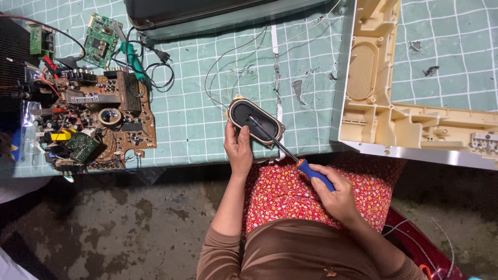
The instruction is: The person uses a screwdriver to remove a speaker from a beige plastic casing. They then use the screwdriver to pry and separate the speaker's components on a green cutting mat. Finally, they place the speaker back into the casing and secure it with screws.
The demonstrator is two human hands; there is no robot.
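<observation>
The left hand curls around the near end of an oval black loudspeaker with a tan metal rim, steadying it at the front edge of the green-tiled worktop, thumb on the dark cone. The right hand is closed in a fist on the blue-and-orange handle of a long-shafted screwdriver, whose thin black shaft runs up and left so that its tip rests on the speaker's face, just beyond the left hand's fingers. Thin wires trail from the speaker across the tiles. Below, a red floral cloth covers the person's lap. To the right lies a cream plastic cabinet shell with a mesh grille; well to the left sits a brown circuit board crowded with components, with a smaller green circuit board and a black power cord above it.
</observation>
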